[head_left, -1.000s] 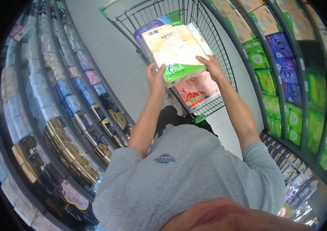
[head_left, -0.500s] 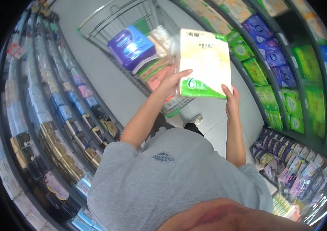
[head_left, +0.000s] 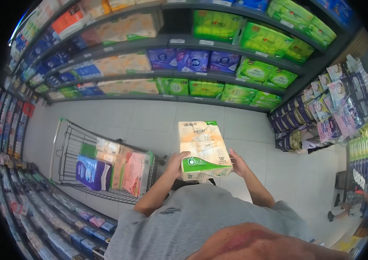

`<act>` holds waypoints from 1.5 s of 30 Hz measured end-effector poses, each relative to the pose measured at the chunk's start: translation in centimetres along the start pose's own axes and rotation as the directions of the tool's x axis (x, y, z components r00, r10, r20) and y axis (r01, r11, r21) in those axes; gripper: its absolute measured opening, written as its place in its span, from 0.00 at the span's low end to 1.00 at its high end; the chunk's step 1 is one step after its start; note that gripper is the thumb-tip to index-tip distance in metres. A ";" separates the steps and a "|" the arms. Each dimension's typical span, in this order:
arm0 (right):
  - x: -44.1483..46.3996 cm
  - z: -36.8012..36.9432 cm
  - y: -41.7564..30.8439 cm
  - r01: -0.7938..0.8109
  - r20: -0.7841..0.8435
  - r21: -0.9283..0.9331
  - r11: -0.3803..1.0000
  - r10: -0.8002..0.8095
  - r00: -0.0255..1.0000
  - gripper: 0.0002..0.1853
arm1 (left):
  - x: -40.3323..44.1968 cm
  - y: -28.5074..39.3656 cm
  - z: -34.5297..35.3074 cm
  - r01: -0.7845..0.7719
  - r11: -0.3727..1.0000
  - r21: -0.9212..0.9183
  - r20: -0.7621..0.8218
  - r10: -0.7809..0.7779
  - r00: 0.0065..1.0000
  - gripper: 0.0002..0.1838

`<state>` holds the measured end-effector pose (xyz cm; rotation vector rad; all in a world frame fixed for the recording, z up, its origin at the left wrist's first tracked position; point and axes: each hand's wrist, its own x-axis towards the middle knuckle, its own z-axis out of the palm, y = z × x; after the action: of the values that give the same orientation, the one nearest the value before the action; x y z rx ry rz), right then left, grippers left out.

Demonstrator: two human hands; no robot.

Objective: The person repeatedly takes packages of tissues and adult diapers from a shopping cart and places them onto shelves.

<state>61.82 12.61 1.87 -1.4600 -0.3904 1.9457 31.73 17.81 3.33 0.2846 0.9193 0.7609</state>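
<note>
Stocked grey shelves point(head_left: 192, 43) border a pale tiled floor point(head_left: 253, 130).

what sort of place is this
Most likely a supermarket aisle stocked with paper goods: shelves hold rows of matching packs, a wire shopping cart with several packs in it stands on the tiled floor, and small label strips line the shelf edges.

Small print point(head_left: 199, 131) on pack point(head_left: 204, 149), seemingly illegible
</note>
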 end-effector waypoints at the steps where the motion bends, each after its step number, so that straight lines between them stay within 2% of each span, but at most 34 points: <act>1: 0.7 -0.1 0.1 0.020 -0.010 0.015 1.000 -0.020 1.000 0.35 | 0.3 0.7 1.6 0.004 1.000 0.019 0.019 -0.004 1.000 0.22; 3: 2.6 0.5 0.1 0.251 0.171 0.272 0.929 -0.304 0.937 0.34 | 1.1 2.2 4.2 -0.113 0.971 0.212 0.029 0.109 0.994 0.29; 4: 3.2 0.5 -0.9 0.231 0.208 0.320 0.919 -0.306 0.929 0.32 | 1.6 3.3 5.3 -0.123 0.938 0.325 0.030 0.120 0.992 0.35; 5: 3.9 0.6 -2.1 0.238 0.207 0.339 0.910 -0.319 0.925 0.32 | 2.3 4.3 6.1 -0.123 0.930 0.345 0.032 0.119 0.992 0.35; 7: 5.0 1.7 -4.5 0.267 0.122 0.238 0.934 -0.301 0.946 0.31 | 3.9 5.7 6.6 -0.390 0.722 0.572 0.215 0.326 0.920 0.37; 8: 5.3 1.9 -5.9 0.269 0.121 0.239 0.933 -0.303 0.945 0.31 | 5.2 6.8 6.6 -0.387 0.730 0.564 0.221 0.318 0.922 0.43; 9: 5.6 2.1 -7.7 0.364 0.063 0.252 0.896 -0.391 0.918 0.30 | 5.7 8.3 7.6 -0.392 0.731 0.559 0.224 0.323 0.920 0.43; 10: 5.8 2.4 -9.7 0.455 0.009 0.257 0.853 -0.473 0.881 0.30 | 5.4 10.2 9.2 -0.467 0.622 0.628 0.282 0.378 0.882 0.45; 11: 6.0 2.5 -11.8 0.452 0.017 0.249 0.857 -0.470 0.882 0.30 | 5.7 12.0 9.9 -0.528 0.501 0.686 0.340 0.421 0.841 0.47; 12: 6.0 2.6 -13.9 0.526 0.002 0.200 0.826 -0.537 0.843 0.30 | 7.6 13.5 9.5 -0.491 0.541 0.683 0.348 0.350 0.870 0.51; 13: 6.1 3.1 -16.2 0.599 -0.009 0.152 0.786 -0.605 0.796 0.29 | 8.5 15.0 10.0 -0.493 0.540 0.683 0.343 0.358 0.868 0.51; 14: 6.2 3.9 -18.4 0.599 0.000 0.151 0.786 -0.606 0.795 0.29 | 9.3 16.3 10.4 -0.642 0.438 0.629 0.464 0.451 0.762 0.52; 15: 6.0 4.7 -20.6 0.680 -0.029 0.124 0.722 -0.683 0.730 0.29 | 10.0 17.9 11.0 -0.767 0.323 0.555 0.572 0.521 0.633 0.54; 16: 5.8 5.4 -23.0 0.752 -0.056 0.093 0.653 -0.750 0.659 0.30 | 11.0 19.8 11.8 -0.808 0.321 0.494 0.626 0.514 0.587 0.56; 17: 5.7 6.2 -25.4 0.750 -0.052 0.088 0.656 -0.749 0.661 0.30 | 11.7 21.9 12.8 -0.808 0.324 0.492 0.622 0.519 0.587 0.56; 19: 6.0 8.1 -30.6 0.882 0.043 0.013 0.472 -0.881 0.471 0.31 | 12.7 26.6 15.2 -0.803 0.385 0.455 0.615 0.516 0.596 0.53; 20: 6.1 9.2 -33.0 0.883 0.047 0.010 0.470 -0.882 0.469 0.31 | 13.1 28.9 16.2 -0.805 0.384 0.451 0.615 0.520 0.593 0.53; 22: 6.2 11.5 -38.1 0.965 0.143 -0.156 0.213 -0.961 0.235 0.34 | 13.3 33.6 18.7 -0.834 0.314 0.453 0.605 0.579 0.547 0.49; 23: 6.5 13.3 -41.0 0.965 0.146 -0.155 0.210 -0.961 0.233 0.34 | 13.4 36.8 19.6 -0.836 0.312 0.452 0.605 0.581 0.544 0.49; 25: 6.9 16.1 -45.9 0.971 0.217 -0.218 0.095 -0.966 0.143 0.37 | 13.3 42.0 20.8 -0.892 0.187 0.412 0.630 0.649 0.427 0.44; 26: 7.1 17.3 -48.3 0.966 0.259 -0.255 0.031 -0.961 0.099 0.38 | 13.4 44.5 21.4 -0.890 0.185 0.417 0.631 0.645 0.430 0.44; 29: 7.4 21.0 -54.8 0.929 0.343 -0.345 -0.130 -0.939 -0.004 0.41 | 13.4 51.8 22.7 -0.896 -0.047 0.442 0.676 0.674 0.298 0.34; 31: 7.4 22.9 -58.8 0.869 0.405 -0.461 -0.182 -0.914 0.023 0.43 | 13.6 55.9 23.7 -0.924 -0.164 0.345 0.725 0.672 0.151 0.26; 32: 7.8 23.5 -61.0 0.771 0.426 -0.598 -0.220 -0.902 0.074 0.38 | 13.4 58.1 24.1 -0.894 -0.258 0.367 0.772 0.620 0.138 0.22; 33: 8.0 23.9 -63.1 0.649 0.440 -0.714 -0.261 -0.889 0.127 0.33 | 14.4 60.2 24.3 -0.945 -0.066 0.320 0.755 0.620 0.212 0.19; 34: 7.6 25.3 -64.7 0.648 0.435 -0.719 -0.252 -0.890 0.137 0.33 | 14.8 62.5 24.6 -0.891 -0.216 0.400 0.762 0.618 0.192 0.20; 35: 7.1 27.3 -66.1 0.780 0.526 -0.548 -0.301 -0.850 0.041 0.33 | 15.0 64.4 25.1 -0.807 -0.362 0.467 0.774 0.609 0.174 0.20; 36: 7.2 28.6 -67.3 0.875 0.590 -0.348 -0.337 -0.804 -0.075 0.33 | 14.9 65.4 26.2 -0.807 -0.359 0.469 0.775 0.605 0.182 0.20; 38: 9.0 29.1 -70.4 0.867 0.576 -0.359 -0.346 -0.813 -0.086 0.33 | 15.0 66.8 28.3 -0.880 -0.343 0.329 0.767 0.640 0.037 0.24; 39: 9.9 29.1 -71.9 0.857 0.565 -0.370 -0.359 -0.819 -0.099 0.34 | 16.0 67.6 28.7 -0.881 -0.340 0.329 0.771 0.636 0.043 0.24; 40: 11.0 29.2 -73.0 0.856 0.560 -0.374 -0.356 -0.822 -0.097 0.34 | 17.2 68.6 28.9 -0.852 -0.389 0.350 0.773 0.634 0.028 0.23; 41: 12.3 29.2 -73.9 0.877 0.554 -0.319 -0.361 -0.822 -0.136 0.34 | 18.4 69.4 29.1 -0.821 -0.437 0.368 0.774 0.632 0.010 0.21; 43: 14.0 28.8 -74.8 0.893 0.544 -0.263 -0.365 -0.821 -0.175 0.33 | 20.7 70.0 29.1 -0.815 -0.422 0.397 0.766 0.642 0.041 0.20; 45: 15.3 28.5 -75.7 0.807 0.576 -0.406 -0.429 -0.806 -0.139 0.33 | 22.7 70.7 28.9 -0.732 -0.554 0.397 0.797 0.604 -0.025 0.21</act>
<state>57.76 82.60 45.12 -0.7461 -1.8778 0.2164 30.19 86.40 43.83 2.4320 0.7189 1.5466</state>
